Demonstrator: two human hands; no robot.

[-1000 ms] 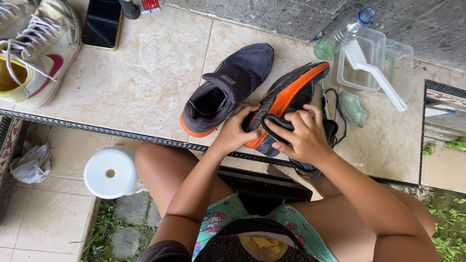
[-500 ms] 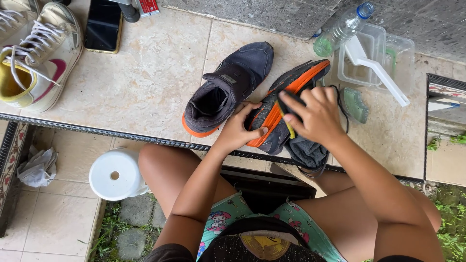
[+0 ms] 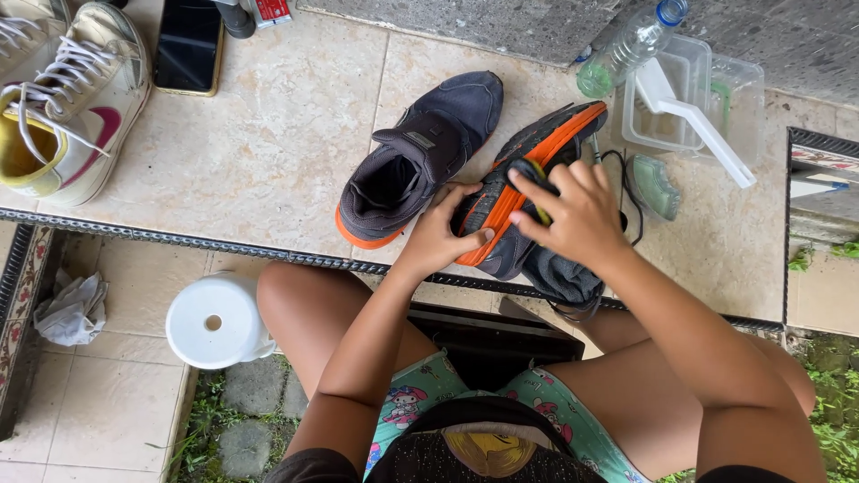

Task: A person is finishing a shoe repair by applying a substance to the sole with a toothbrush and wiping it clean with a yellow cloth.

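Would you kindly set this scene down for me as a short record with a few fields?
Setting: tiled ledge, seen from above a seated person
Left hand: steadies the overturned shoe, dark with an orange sole
Right hand: presses a dark cloth against that sole
Beside it: matching upright shoe
Far right: clear tub holding a white brush; plastic bottle
Far left: white sneaker, black phone

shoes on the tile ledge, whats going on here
A seated person holds a dark shoe with an orange sole on its side at the edge of the tiled ledge. The left hand steadies it, while the right hand presses a dark cloth against the sole. Its mate sits upright alongside.
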